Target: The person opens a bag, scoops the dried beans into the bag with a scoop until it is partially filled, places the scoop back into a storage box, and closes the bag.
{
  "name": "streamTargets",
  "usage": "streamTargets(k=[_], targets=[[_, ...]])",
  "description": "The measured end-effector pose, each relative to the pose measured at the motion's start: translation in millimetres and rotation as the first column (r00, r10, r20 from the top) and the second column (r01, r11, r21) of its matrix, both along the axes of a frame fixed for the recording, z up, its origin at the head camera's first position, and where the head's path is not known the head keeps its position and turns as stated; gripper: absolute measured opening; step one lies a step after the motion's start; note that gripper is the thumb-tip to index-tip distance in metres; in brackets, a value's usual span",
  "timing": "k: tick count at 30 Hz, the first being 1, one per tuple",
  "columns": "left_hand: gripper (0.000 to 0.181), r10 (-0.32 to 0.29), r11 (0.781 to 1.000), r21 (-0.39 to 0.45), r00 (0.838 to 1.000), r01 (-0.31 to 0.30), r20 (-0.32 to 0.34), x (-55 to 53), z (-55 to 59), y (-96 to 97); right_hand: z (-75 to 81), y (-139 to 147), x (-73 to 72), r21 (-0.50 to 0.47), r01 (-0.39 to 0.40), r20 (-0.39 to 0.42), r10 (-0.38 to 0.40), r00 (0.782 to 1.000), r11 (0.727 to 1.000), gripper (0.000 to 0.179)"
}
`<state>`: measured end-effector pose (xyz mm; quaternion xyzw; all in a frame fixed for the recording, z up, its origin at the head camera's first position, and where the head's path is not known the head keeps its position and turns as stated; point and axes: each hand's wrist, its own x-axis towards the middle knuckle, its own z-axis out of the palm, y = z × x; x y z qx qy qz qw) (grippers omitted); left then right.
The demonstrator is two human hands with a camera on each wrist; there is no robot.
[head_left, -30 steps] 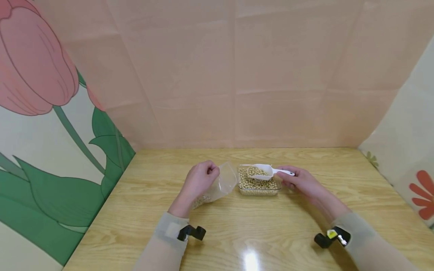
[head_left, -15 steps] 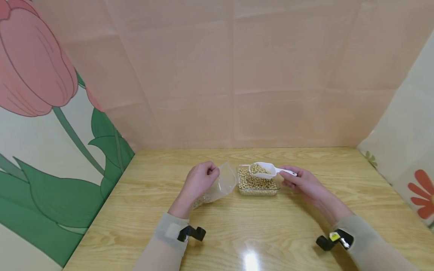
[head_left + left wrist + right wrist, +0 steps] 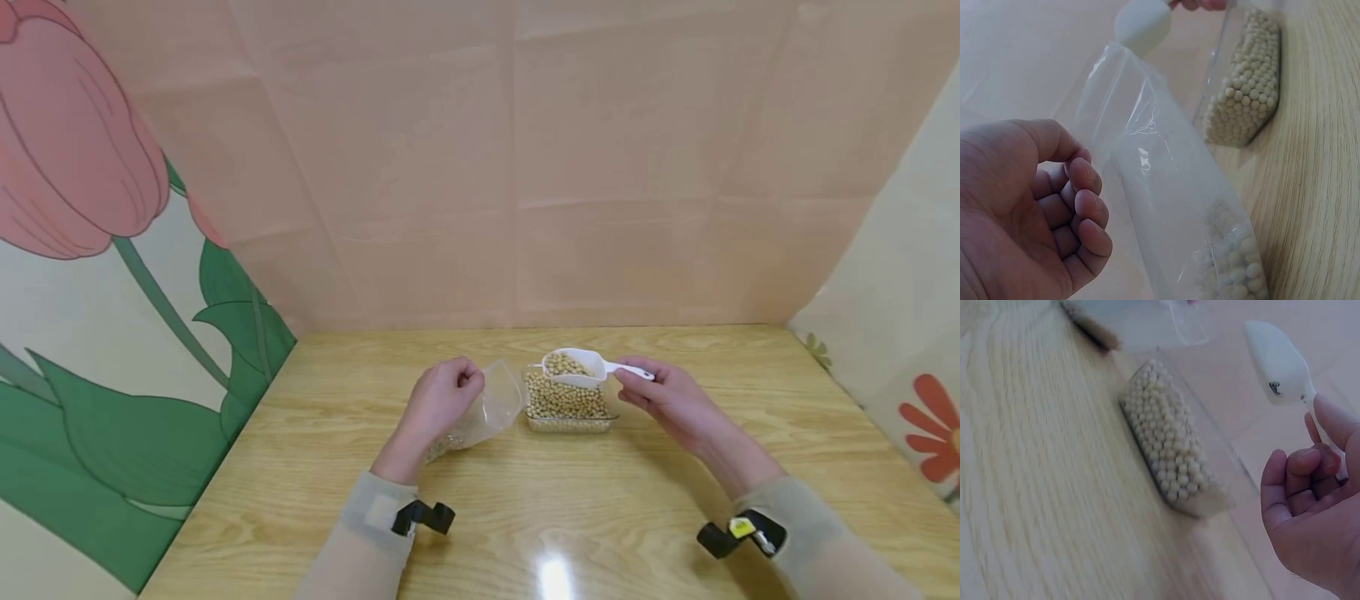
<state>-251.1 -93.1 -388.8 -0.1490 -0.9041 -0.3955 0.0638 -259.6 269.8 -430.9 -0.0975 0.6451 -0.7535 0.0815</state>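
The person's left hand (image 3: 441, 396) is pinching the upper edge of a clear plastic bag (image 3: 491, 408), and its fingers are curling towards the palm. In the left wrist view, pale round beans (image 3: 1235, 265) are lying at the bottom of this bag. The open mouth of the bag is leaning to the right, near to a clear rectangular container (image 3: 570, 427); I cannot tell if the two are touching.

The container is standing on the wooden worktop (image 3: 525, 508), closer to its far edge than to its near edge, and well apart from its left and right edges. More of the same kind of beans (image 3: 570, 404) are filling a large part of it.

The right hand (image 3: 671, 400) is gripping the handle of a white scoop (image 3: 588, 367) between thumb and fingers. The bowl of the scoop is pointing to the left, is hanging above the far side of the container and is carrying a small heap of beans. In the right wrist view a gap is showing between scoop and container.

On each forearm a small black camera is sitting. Behind the far edge of the worktop a creased pink sheet (image 3: 420, 167) is hanging.
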Motion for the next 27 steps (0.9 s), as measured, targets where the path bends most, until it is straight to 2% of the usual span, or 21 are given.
streamTargets(k=[11,14,21,27], targets=[[0.018,0.009,1.0,-0.001,1.0,-0.009,-0.007,0.7,0.9,-0.3,16.3,-27,5.9,0.117,0.029,-0.012,-0.028,1.0,0.993,0.031],[0.019,0.006,1.0,0.0,1.0,-0.006,-0.01,0.6,1.1,-0.3,18.4,-33,5.9,0.189,0.039,-0.032,-0.033,0.999,0.981,0.038],[0.02,0.008,1.0,0.003,1.0,-0.008,-0.005,0.5,0.1,-0.5,23.4,-48,5.5,0.355,0.065,-0.106,-0.029,0.994,0.933,0.045],[0.019,0.011,1.0,0.001,1.0,-0.011,-0.001,-0.3,0.1,-0.2,26.7,-58,5.0,0.38,0.053,-0.107,-0.013,0.994,0.923,0.044]])
